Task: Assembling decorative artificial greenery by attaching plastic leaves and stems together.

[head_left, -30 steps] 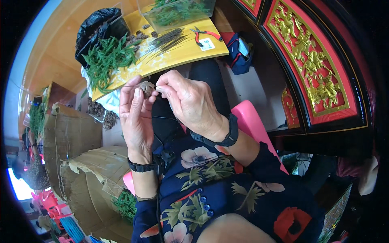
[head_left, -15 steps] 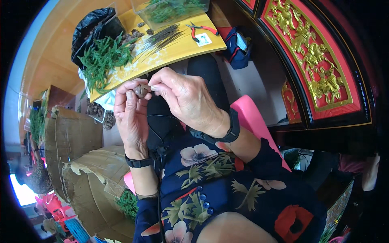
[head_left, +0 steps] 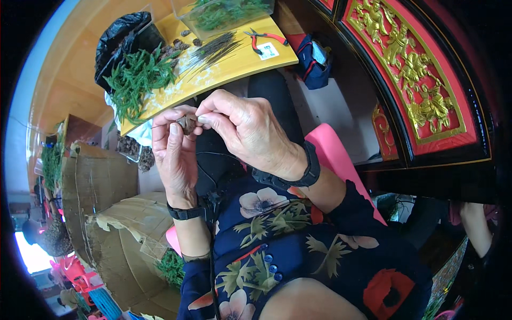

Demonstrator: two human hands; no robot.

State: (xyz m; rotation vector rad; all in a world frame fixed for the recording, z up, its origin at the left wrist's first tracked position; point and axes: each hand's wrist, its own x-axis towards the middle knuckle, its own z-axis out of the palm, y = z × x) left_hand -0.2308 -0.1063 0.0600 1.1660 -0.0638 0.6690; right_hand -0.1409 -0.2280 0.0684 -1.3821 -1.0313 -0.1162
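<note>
Over my lap, just below the near edge of the table, my left hand (head_left: 175, 146) is closed on a small brown pinecone (head_left: 186, 125), held between thumb and fingers. A thin dark wire end sticks out to the left of those fingers. Against the pinecone's right side, my right hand (head_left: 242, 128) pinches thumb and forefinger together; what lies between the tips is hidden. On the table (head_left: 213, 79) lie a bundle of thin dark wires (head_left: 213, 50), green sprigs (head_left: 140, 80), several loose pinecones (head_left: 180, 45) and red-handled pliers (head_left: 262, 38).
A clear bin of greenery (head_left: 226, 16) and a black plastic bag (head_left: 120, 37) stand at the table's far side. Left of me is an open cardboard box (head_left: 101, 186). A carved red-and-gold panel (head_left: 410, 69) rises at right, near a dark blue bag (head_left: 314, 64).
The pinecone has turned slightly in my left hand, and a thin wire end now shows left of the fingers. My right hand stays pinched beside it.
</note>
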